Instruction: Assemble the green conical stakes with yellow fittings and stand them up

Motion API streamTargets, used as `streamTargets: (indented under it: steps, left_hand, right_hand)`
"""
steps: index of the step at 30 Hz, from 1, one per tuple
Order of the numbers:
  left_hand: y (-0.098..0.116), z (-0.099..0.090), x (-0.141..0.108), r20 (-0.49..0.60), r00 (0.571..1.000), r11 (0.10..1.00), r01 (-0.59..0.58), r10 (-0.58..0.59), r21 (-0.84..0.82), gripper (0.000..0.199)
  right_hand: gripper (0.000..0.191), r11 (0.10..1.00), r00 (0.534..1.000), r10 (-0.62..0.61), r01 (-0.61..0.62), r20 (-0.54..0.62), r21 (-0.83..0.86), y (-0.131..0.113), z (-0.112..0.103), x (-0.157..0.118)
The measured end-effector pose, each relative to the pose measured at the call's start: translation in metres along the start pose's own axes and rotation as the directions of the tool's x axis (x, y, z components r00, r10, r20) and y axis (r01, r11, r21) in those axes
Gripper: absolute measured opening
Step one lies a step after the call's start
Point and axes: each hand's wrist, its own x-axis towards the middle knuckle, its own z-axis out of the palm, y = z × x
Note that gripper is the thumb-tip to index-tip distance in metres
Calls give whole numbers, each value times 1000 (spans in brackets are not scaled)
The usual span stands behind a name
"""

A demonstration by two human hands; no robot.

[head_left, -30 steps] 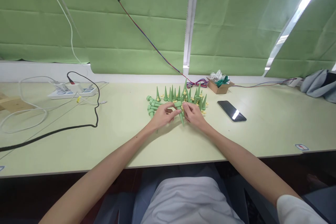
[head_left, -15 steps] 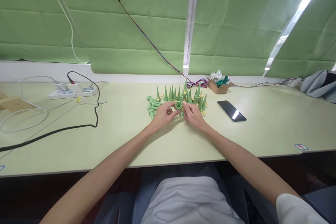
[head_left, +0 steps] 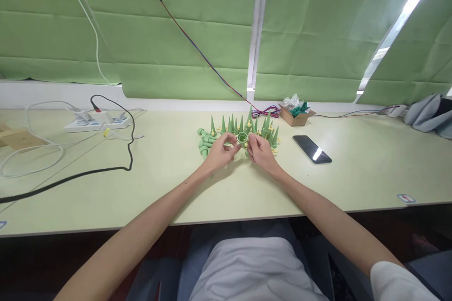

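Note:
Between my two hands is a green plastic watering spike [head_left: 242, 138], its round hollow end turned up towards me. My right hand [head_left: 260, 151] pinches it at the right edge, fingers curled in. From the other side, my left hand [head_left: 221, 152] has thumb and index finger at its left edge, closed lightly round the rim. Just beyond my hands stand several green pointed spikes [head_left: 223, 126] with small yellow valves. To the left of these, several green spike pieces [head_left: 205, 143] lie on their sides in a stack.
A black phone [head_left: 312, 149] lies on the pale table [head_left: 226, 197] at the right. Behind it stands a small cardboard box [head_left: 297, 118] with clear plastic and something green inside. A white power strip [head_left: 99, 123] with trailing cables is at the left.
The held spike has shifted slightly up and right and its open end now faces me more. My left thumb and finger have loosened somewhat round the rim.

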Motion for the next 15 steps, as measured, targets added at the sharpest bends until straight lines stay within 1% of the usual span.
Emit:
streamTargets:
  steps: [3,6,9,11,15]
  left_hand:
    - [-1,-2,2,31,998,995,58,-56,-77,40]
    - [-2,-3,5,93,984,968,167,-152,-186,55]
    - [-1,-3,6,204,948,916,296,-246,-271,63]
    - [-1,-2,6,253,932,887,333,-260,-319,63]
    - [-1,-1,5,280,929,852,341,-241,-398,57]
  right_hand:
    - [52,996,1000,-10,12,-22,92,-1,0,-1]
    - [52,999,1000,-31,31,3,36,-4,-1,-2]
    - [52,998,997,-55,56,47,-19,-5,-2,-3]
    - [51,998,995,-67,67,75,-8,-5,-2,-3]
    - [51,998,992,-65,63,104,18,-4,-2,-3]
